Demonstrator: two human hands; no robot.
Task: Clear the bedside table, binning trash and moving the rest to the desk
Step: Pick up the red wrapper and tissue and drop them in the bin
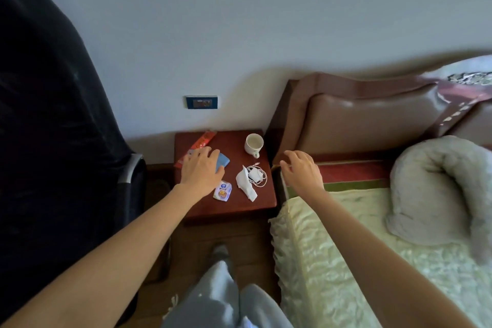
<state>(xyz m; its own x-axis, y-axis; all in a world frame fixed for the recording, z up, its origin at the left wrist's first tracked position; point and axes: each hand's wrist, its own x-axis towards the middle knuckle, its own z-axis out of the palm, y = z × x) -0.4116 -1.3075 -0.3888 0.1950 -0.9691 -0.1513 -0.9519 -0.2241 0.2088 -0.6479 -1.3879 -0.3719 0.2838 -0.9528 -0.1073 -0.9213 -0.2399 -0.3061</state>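
The red-brown bedside table [234, 141] stands against the wall. My left hand [202, 170] lies over a blue flat object [223, 162] on its left side, fingers spread, covering most of it. A red wrapper [203, 141] lies behind that hand. Near the front sit a small white printed packet [222, 191], a crumpled tissue [245, 182] and a white charger with coiled cable [256, 174]. A white cup [253, 144] stands at the back right. My right hand [300, 170] hovers open over the bed's edge, right of the table.
A dark office chair [53, 141] stands to the left, its armrest close to the table. The bed [372, 247] with padded headboard and a rolled grey blanket [439, 186] fills the right. A wall socket [201, 102] is above the table. My legs are below.
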